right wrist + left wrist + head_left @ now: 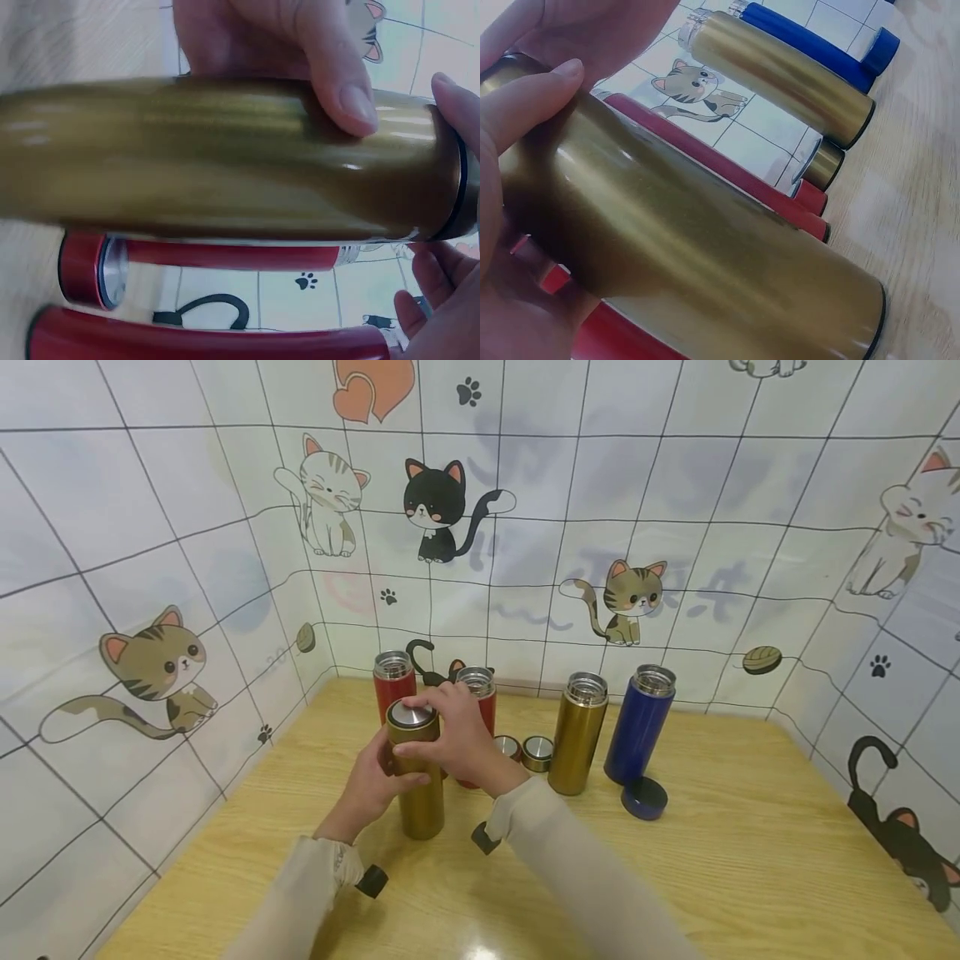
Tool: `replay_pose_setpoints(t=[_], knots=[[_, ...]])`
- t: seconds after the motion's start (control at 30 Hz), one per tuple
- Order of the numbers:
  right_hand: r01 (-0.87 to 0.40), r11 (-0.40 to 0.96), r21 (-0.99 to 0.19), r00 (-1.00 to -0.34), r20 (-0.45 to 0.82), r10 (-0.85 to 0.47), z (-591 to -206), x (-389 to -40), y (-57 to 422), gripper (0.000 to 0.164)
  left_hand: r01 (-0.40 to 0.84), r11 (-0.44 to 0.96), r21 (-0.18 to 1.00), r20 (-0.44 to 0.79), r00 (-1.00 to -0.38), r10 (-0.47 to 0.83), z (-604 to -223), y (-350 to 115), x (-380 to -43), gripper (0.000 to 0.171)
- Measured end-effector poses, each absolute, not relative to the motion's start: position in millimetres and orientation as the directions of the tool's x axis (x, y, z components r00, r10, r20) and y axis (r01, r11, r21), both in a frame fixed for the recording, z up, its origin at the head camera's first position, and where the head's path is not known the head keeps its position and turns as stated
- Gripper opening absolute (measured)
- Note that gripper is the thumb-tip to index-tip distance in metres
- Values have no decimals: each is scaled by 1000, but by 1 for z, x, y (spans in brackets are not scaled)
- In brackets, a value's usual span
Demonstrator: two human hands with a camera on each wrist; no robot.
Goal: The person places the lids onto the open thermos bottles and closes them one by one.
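Observation:
A gold thermos flask [422, 806] stands upright on the table, its silver-topped lid [411, 714] seated on the mouth. My left hand [369, 783] wraps the upper body of the flask, with the thumb across its near side. Over the top, my right hand [463, 735] grips the lid, fingers on the far rim and thumb at the near side. The right wrist view has the left thumb [341, 90] lying along the gold body, just below the lid. Behind the hands stand two lidless red flasks, one on the left [393, 677] and one partly hidden [485, 693].
A second gold flask [577, 739] and a blue flask [639, 727] stand lidless to the right. A blue lid [645, 798] lies before the blue flask. A gold lid [537, 753] and a red lid [507, 747] sit mid-table. Cat-printed sheeting [525, 543] borders the table.

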State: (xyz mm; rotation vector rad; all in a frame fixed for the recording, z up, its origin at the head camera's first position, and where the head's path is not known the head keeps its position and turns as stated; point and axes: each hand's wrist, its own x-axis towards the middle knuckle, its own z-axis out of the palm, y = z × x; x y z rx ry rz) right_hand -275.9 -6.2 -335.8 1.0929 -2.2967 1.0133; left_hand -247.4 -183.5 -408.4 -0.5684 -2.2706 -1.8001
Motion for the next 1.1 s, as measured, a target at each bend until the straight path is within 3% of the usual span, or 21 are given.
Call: replay_pose_setpoints(t=[0.13,0.37,0.53,0.9,1.1], knots=[[-797,428,-426,-602,611,-514,-337,-277,-6,62,409,176,895,373,-905,206,-409,-186,-247,74],[-683,214,-698,-648,443,-620,-340,-279,4,57,385,128,914,336,-895,295,-407,-191,-251,74],[-626,173,-761,-646,382,-661,-338,-280,8,57,378,126,917,326,-894,307,-405,-191,-252,73],[-663,211,-718,-672,446,-591,-339,-278,4,56,372,170,913,333,-917,219,-403,-183,-247,74],[-746,253,-616,-638,553,-536,-343,-277,0,58,392,164,905,369,-916,156,-387,-173,-231,71]])
